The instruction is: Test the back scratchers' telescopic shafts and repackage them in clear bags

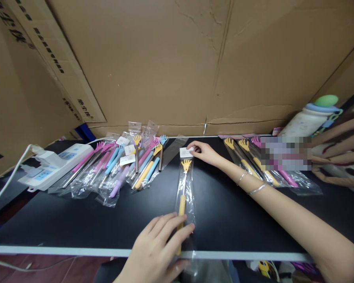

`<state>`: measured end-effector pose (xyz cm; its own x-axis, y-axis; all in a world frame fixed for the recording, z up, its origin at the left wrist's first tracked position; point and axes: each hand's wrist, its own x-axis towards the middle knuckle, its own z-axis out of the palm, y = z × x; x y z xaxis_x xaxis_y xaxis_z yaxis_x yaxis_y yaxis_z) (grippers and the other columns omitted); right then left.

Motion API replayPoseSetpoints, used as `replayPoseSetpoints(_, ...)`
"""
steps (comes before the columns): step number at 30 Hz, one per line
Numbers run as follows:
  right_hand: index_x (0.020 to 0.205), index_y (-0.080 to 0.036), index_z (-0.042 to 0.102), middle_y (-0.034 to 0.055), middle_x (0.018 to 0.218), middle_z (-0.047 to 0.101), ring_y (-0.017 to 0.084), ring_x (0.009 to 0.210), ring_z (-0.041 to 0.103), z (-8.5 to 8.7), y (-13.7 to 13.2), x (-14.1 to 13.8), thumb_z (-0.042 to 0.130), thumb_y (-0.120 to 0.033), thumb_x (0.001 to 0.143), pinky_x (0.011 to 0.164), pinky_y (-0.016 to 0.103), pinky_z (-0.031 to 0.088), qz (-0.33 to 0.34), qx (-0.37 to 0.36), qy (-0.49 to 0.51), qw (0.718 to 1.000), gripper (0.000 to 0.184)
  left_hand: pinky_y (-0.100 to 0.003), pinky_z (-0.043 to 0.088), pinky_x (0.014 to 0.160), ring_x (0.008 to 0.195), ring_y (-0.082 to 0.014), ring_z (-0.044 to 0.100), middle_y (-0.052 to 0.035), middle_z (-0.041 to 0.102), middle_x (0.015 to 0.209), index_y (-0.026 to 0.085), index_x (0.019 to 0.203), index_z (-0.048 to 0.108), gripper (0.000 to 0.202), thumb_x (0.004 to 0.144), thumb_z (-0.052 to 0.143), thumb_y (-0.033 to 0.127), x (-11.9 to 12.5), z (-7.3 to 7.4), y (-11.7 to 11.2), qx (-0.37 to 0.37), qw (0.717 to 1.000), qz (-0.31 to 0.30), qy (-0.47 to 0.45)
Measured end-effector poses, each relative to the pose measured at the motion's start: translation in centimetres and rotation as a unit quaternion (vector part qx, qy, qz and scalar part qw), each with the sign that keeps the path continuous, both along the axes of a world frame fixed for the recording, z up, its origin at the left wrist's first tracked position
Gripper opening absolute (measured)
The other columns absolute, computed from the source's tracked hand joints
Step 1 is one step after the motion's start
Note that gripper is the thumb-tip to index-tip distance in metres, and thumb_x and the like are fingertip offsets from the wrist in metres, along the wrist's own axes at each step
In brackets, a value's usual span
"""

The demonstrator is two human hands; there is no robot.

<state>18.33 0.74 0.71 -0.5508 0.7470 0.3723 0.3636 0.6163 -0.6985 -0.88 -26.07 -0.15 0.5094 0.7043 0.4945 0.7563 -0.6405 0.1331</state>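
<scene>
A yellow back scratcher (182, 204) lies upright in front of me in a clear plastic bag, its claw end pointing away. My left hand (162, 247) is over the lower handle near the table's front edge, fingers across the bag and thumb below, holding it. At the top of the bag is a small white label (184, 152). My right hand (205, 152) pinches the label's right side with fingertips closed; whether it is stuck to the bag I cannot tell.
To the left, several bagged back scratchers (147, 169) lie piled beside a white power strip (59, 161). More bagged yellow and pink ones (258, 161) lie at right, near a bottle (305, 122) and a blurred patch. Cardboard (153, 70) walls the table's back.
</scene>
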Motion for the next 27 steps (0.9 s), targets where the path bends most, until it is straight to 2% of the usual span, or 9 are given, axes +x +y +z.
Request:
replayPoseSetpoints(6,0.088,-0.021,0.068,0.0025,0.094,0.069,0.017,0.09,0.062,1.4,-0.4,2.4,0.045,-0.012,0.077,0.084,0.034,0.046,0.06,-0.006,-0.045,0.997,0.027,-0.032,0.053,0.08,0.097,-0.023,0.061,-0.0058,0.066,0.111,0.022,0.115,0.061,0.046,0.08,0.058,0.053,-1.9,0.4,-0.4,0.047,0.997,0.056,-0.004)
replayPoseSetpoints(9,0.091,-0.021,0.068,0.0027,0.094,0.069,0.018,0.09,0.062,1.5,-1.0,3.6,0.045,-0.008,0.073,0.084,0.035,0.047,0.062,0.005,-0.057,0.996,0.032,-0.033,0.054,0.075,0.094,-0.0245,0.061,-0.0083,0.066,0.109,0.021,0.112,0.063,0.058,0.074,0.057,0.065,-2.5,0.6,-0.3,0.049,0.996,0.069,0.012)
replayPoseSetpoints(11,0.092,-0.021,0.068,0.0042,0.095,0.068,0.019,0.09,0.061,1.4,-1.6,4.2,0.047,-0.009,0.073,0.083,0.036,0.046,0.051,0.02,-0.059,0.997,0.031,-0.03,0.055,0.07,0.089,-0.0229,0.062,-0.0079,0.068,0.103,0.021,0.111,0.062,0.06,0.073,0.057,0.066,-2.8,0.7,-0.3,0.041,0.997,0.066,0.016)
replayPoseSetpoints(16,0.088,-0.022,0.07,0.0053,0.091,0.068,0.022,0.089,0.059,1.9,-2.7,5.0,0.055,-0.019,0.076,0.086,0.039,0.043,0.041,0.046,-0.063,0.996,0.02,-0.026,0.055,0.068,0.083,-0.0195,0.064,-0.0041,0.071,0.093,0.021,0.109,0.062,0.042,0.081,0.058,0.051,-3.5,0.9,-0.6,0.046,0.998,0.048,-0.01)
replayPoseSetpoints(18,0.085,-0.022,0.07,0.0053,0.087,0.068,0.021,0.088,0.059,2.4,-2.9,5.2,0.058,-0.025,0.078,0.086,0.039,0.043,0.044,0.048,-0.063,0.996,0.014,-0.028,0.055,0.072,0.084,-0.0199,0.064,-0.0037,0.071,0.092,0.023,0.109,0.062,0.036,0.082,0.058,0.045,-3.8,0.8,-0.7,0.03,0.998,0.05,-0.019)
replayPoseSetpoints(21,0.08,-0.022,0.069,0.0052,0.085,0.067,0.021,0.087,0.059,3.2,-2.6,5.3,0.059,-0.033,0.079,0.086,0.039,0.042,0.045,0.047,-0.056,0.996,0.015,-0.032,0.054,0.079,0.089,-0.0206,0.064,-0.0043,0.069,0.094,0.026,0.106,0.062,0.023,0.085,0.053,0.031,-4.4,0.3,-0.5,-0.024,0.994,0.081,-0.063)
replayPoseSetpoints(23,0.078,-0.021,0.068,0.0054,0.086,0.065,0.021,0.088,0.058,3.5,-2.1,5.4,0.061,-0.036,0.078,0.086,0.038,0.042,0.043,0.041,-0.049,0.997,0.016,-0.031,0.054,0.075,0.089,-0.0197,0.064,-0.0052,0.068,0.095,0.025,0.105,0.061,0.023,0.087,0.047,0.024,-4.6,0.0,-0.3,-0.074,0.987,0.098,-0.099)
replayPoseSetpoints(25,0.074,-0.02,0.067,0.0055,0.086,0.063,0.021,0.088,0.057,3.5,-1.6,5.5,0.063,-0.037,0.076,0.085,0.037,0.042,0.039,0.029,-0.043,0.998,0.017,-0.029,0.054,0.07,0.086,-0.0193,0.064,-0.0052,0.068,0.093,0.025,0.105,0.059,0.022,0.087,0.046,0.022,-4.7,-0.2,0.1,-0.107,0.982,0.104,-0.114)
replayPoseSetpoints(27,0.075,-0.019,0.065,0.005,0.084,0.063,0.019,0.083,0.058,3.4,-1.1,5.5,0.063,-0.037,0.076,0.079,0.035,0.044,0.042,0.005,-0.04,0.998,0.018,-0.031,0.053,0.07,0.084,-0.02,0.064,-0.0037,0.068,0.088,0.025,0.107,0.056,0.023,0.086,0.049,0.022,-4.6,-0.2,0.4,-0.107,0.983,0.101,-0.107)
